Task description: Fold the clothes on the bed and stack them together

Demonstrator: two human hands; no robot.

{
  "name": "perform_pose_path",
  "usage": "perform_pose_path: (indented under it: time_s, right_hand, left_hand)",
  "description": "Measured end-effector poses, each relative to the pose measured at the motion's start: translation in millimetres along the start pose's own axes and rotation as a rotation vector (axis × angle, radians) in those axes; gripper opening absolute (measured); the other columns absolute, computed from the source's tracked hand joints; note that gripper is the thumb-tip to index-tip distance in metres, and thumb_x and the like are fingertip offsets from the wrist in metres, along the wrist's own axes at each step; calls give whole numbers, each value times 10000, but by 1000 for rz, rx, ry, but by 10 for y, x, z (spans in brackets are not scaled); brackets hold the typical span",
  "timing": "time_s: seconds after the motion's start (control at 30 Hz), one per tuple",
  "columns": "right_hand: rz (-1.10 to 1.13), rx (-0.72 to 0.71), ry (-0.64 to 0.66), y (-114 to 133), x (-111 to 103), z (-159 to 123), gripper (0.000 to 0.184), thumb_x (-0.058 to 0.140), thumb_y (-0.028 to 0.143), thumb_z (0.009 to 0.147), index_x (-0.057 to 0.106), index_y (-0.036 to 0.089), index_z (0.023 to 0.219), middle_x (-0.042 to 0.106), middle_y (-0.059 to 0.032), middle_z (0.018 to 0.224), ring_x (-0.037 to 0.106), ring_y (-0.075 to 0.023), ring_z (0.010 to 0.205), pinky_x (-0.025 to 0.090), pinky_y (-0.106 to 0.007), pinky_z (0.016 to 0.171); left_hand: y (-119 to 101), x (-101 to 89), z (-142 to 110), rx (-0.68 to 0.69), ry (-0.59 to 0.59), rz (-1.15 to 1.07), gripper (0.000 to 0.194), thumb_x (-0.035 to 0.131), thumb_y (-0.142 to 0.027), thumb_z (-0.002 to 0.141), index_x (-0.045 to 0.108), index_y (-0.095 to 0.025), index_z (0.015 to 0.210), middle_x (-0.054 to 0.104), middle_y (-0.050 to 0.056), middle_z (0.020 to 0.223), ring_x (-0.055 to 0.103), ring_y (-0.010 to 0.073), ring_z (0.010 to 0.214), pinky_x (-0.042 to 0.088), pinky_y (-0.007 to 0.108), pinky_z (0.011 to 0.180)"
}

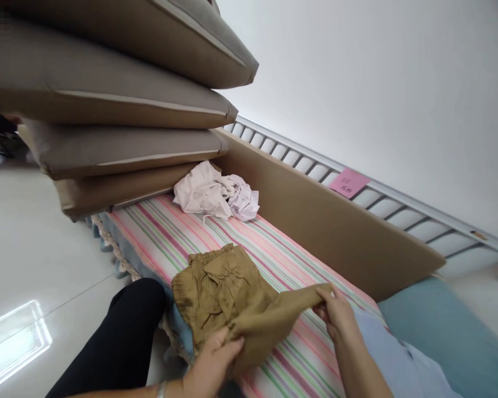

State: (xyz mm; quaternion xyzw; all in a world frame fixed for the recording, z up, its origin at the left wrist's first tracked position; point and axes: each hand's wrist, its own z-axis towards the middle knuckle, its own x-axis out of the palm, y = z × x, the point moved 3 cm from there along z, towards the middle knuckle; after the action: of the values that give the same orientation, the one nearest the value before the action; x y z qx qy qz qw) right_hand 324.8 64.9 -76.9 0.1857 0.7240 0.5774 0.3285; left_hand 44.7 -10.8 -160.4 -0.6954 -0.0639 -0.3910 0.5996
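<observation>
Olive-brown pants [232, 276] lie on a striped bed sheet [161, 237], with a gathered, crumpled waist at the far end. My left hand [216, 354] is closed on one near corner of the cloth, thumb on top. On the other side, my right hand [336, 312] pinches the opposite corner, raised a little above the sheet. Between both hands the cloth is stretched out flat and slanting. Farther up the bed, apart from my hands, is a crumpled white cloth bundle [216, 190].
Thick brown cushions [141, 149] are stacked at the far left end. A brown board [315, 221] leans along a grey metal rail [398, 204] bearing a pink note [349, 183]. Light-blue fabric [398, 348] and a teal cushion [448, 320] lie at right. My dark-clothed leg [124, 331] is beside the bed.
</observation>
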Motion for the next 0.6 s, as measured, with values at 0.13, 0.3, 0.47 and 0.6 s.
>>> perform_pose_path:
  time_s: [0.13,0.3,0.47,0.6]
  right_hand:
    - [-163,-55,53,299,817,92,481,609,236,658,493,216,1124,546,59,605,512,-113,437,457,-241,431]
    - [-412,-5,152,233,1968,288,305,570,203,803,500,164,1097,566,41,623,535,-104,461,460,-227,432]
    - [-591,45,212,-120,2727,399,298,518,374,887,538,149,1081,610,2,792,552,-78,561,496,-228,506]
    - [-665,10,251,-309,2922,478,378,492,386,893,486,147,1185,638,-21,804,589,-103,578,520,-259,533]
  left_hand:
    - [-213,-520,62,-101,-267,-114,457,634,-511,732,671,-148,1006,709,90,969,637,250,947,477,380,878]
    - [-305,-1217,217,-183,-484,-102,491,721,-544,606,665,-144,886,718,86,881,662,246,818,514,332,720]
    - [-236,-1656,374,-269,-601,-103,515,763,-546,492,646,-148,797,684,48,678,640,216,639,503,299,560]
    - [-235,-1817,479,-274,-640,36,502,728,-566,476,632,-143,730,587,-3,525,548,169,473,422,261,411]
